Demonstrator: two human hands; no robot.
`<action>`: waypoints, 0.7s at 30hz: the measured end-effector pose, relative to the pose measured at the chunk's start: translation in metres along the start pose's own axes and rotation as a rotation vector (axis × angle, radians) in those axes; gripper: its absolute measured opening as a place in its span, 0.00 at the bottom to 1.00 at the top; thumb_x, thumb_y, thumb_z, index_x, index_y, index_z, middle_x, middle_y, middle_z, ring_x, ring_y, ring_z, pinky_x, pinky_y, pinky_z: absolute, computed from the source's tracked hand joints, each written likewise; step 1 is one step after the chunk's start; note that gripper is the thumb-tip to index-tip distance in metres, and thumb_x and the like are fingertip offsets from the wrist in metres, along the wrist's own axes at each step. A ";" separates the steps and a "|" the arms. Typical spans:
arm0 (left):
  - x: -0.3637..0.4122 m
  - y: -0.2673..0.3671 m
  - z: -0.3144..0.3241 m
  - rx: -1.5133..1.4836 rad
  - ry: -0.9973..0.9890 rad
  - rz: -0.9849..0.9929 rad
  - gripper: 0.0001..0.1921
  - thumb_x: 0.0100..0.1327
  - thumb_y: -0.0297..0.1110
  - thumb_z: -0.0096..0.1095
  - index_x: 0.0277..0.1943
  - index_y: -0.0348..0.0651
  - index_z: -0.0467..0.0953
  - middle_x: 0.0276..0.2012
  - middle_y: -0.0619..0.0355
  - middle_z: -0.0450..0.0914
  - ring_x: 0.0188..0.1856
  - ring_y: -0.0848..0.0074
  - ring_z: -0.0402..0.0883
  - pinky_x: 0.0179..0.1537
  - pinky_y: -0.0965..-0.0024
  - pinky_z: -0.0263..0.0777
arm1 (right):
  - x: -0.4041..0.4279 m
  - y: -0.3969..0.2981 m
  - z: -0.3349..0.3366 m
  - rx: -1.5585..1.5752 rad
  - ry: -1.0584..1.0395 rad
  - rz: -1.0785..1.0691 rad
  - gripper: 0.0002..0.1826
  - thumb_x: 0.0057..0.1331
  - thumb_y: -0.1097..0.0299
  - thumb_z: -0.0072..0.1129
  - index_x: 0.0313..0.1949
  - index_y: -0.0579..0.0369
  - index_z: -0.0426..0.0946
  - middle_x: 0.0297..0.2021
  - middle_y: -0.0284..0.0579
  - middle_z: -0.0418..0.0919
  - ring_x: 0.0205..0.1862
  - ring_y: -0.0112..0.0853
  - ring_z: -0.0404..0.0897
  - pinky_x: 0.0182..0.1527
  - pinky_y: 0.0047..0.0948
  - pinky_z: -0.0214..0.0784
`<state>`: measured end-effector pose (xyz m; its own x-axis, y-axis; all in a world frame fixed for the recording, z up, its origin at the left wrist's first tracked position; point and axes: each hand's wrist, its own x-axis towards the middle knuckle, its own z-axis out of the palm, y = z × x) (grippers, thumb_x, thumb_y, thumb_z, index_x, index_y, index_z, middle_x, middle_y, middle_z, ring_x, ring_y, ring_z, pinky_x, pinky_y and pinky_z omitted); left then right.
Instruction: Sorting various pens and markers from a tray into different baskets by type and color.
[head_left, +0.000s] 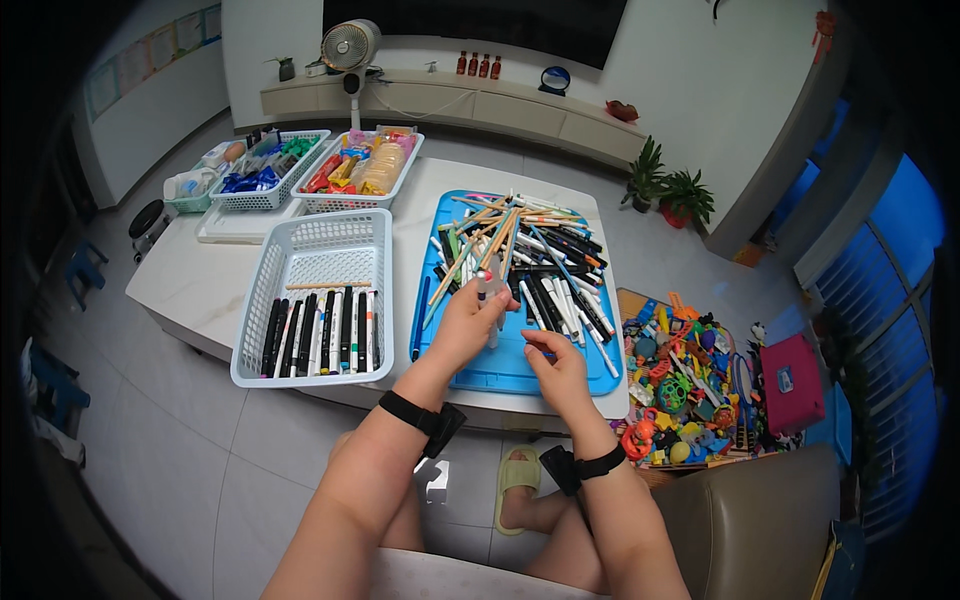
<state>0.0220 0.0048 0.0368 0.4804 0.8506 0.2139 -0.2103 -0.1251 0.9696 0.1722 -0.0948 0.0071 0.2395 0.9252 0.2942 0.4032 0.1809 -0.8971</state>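
My left hand (466, 322) is closed around pale markers (494, 271) above a blue plastic lid (510, 367); one end shows red, and the fingers hide how many there are. Close by on the right, my right hand (556, 367) hovers over the lid's front part, empty, thumb and fingers apart. Behind both hands, black and white markers (559, 300) lie heaped on the lid, with wooden pencils (501, 236) across the top. To the left, a light-blue plastic basket (251, 330) holds a row of markers (319, 334) side by side and a pencil (328, 285) lying crosswise behind them.
Farther back on the marble-patterned table (187, 262) are a basket of packaged snacks (360, 169) and a basket of small packets (262, 176). A pile of toys (682, 382) lies on the floor at right, beside a pink box (791, 382) and a brown leather seat (750, 517).
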 end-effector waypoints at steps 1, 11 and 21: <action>0.001 -0.001 -0.002 0.002 0.003 -0.001 0.09 0.68 0.37 0.53 0.43 0.40 0.71 0.36 0.57 0.79 0.39 0.77 0.78 0.38 0.74 0.71 | 0.001 0.001 -0.002 -0.002 0.005 0.032 0.13 0.62 0.73 0.56 0.47 0.58 0.77 0.42 0.40 0.79 0.42 0.25 0.77 0.44 0.22 0.69; 0.000 -0.007 0.001 0.055 -0.219 -0.097 0.09 0.68 0.37 0.54 0.40 0.40 0.74 0.34 0.60 0.79 0.39 0.80 0.76 0.42 0.74 0.68 | 0.012 0.016 -0.005 0.018 0.013 0.082 0.13 0.59 0.73 0.56 0.44 0.59 0.79 0.39 0.42 0.80 0.40 0.26 0.79 0.39 0.23 0.69; -0.006 -0.027 0.003 0.220 -0.289 -0.194 0.07 0.62 0.31 0.61 0.39 0.38 0.76 0.34 0.61 0.79 0.38 0.81 0.76 0.41 0.75 0.69 | 0.013 0.011 -0.013 -0.034 0.026 0.055 0.15 0.60 0.72 0.56 0.47 0.61 0.77 0.39 0.41 0.81 0.39 0.25 0.78 0.43 0.23 0.69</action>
<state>0.0273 0.0011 0.0093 0.7195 0.6942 0.0192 0.0795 -0.1097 0.9908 0.1914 -0.0850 0.0060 0.2849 0.9244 0.2536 0.4183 0.1182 -0.9006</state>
